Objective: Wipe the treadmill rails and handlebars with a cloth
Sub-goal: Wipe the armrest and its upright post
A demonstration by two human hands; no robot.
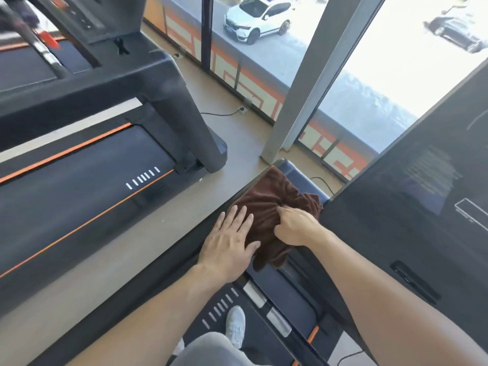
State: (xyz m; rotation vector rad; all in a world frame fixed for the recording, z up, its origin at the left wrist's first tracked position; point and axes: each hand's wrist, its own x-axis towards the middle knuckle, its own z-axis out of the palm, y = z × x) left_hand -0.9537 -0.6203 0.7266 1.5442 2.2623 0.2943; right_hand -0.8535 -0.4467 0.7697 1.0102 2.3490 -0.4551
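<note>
1. Brown cloth (266, 204) bunched and draped over the dark handlebar (287, 167) of the near treadmill, just left of the tall dark console panel (412, 207).
2. Left hand (229, 241) laid flat, fingers straight and spread, pressing on the cloth's lower left part, thumb resting along its lower edge.
3. Right hand (295, 227) clenched on a fold of the cloth near its middle, knuckles up, fingertips buried in the fabric.
4. Hands side by side on the cloth, close but apart.
5. Below the cloth, bare stretch of the same handlebar with two silver grip plates (266, 307) set along it.
6. Lower still, grey shoe (236, 326) planted on the near belt (253, 347), grey trouser leg at the bottom edge.
7. To the left, across a strip of tan floor (163, 233), second treadmill (79, 180) with orange stripes along its belt.
8. Beyond, tall windows with a grey pillar (311, 83); white car (258, 17) parked outside.
</note>
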